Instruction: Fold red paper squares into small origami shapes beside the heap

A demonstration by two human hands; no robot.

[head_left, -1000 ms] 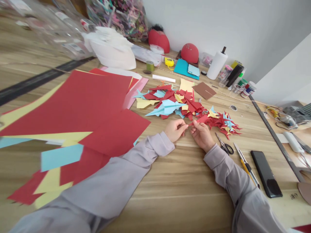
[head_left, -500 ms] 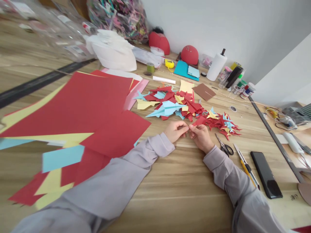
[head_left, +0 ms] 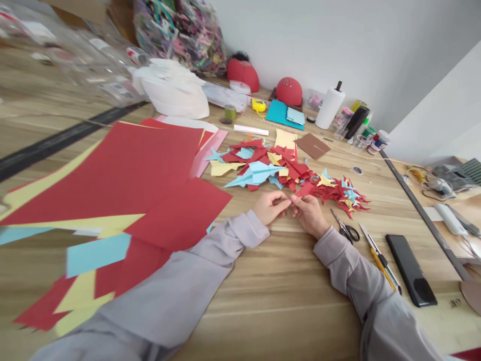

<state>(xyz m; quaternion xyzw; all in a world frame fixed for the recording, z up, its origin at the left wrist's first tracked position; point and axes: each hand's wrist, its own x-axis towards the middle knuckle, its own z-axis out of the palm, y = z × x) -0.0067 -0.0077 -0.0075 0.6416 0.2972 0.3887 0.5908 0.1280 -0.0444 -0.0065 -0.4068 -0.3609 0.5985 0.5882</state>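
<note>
My left hand (head_left: 271, 206) and my right hand (head_left: 308, 213) meet at their fingertips over the wooden table, thumbs and fingers pinched together. A small piece of red paper (head_left: 306, 189) shows at the fingers of my right hand. What lies between the left fingertips is mostly hidden. Just beyond the hands spreads a heap of folded red, yellow and blue paper pieces, with a blue paper plane (head_left: 256, 173) on its near side. Small pointed paper shapes (head_left: 349, 193) form a second cluster to the right.
Large red sheets (head_left: 150, 165) cover the left side. Scissors (head_left: 346, 228), a box cutter (head_left: 380, 258) and a black phone (head_left: 411, 271) lie right of my right hand. Bottles, a yellow tape measure (head_left: 258, 105) and red cushions (head_left: 289, 91) stand along the wall.
The view has tilted slightly, so the far objects sit a little lower in the picture. Both hands remain together in nearly the same pose.
</note>
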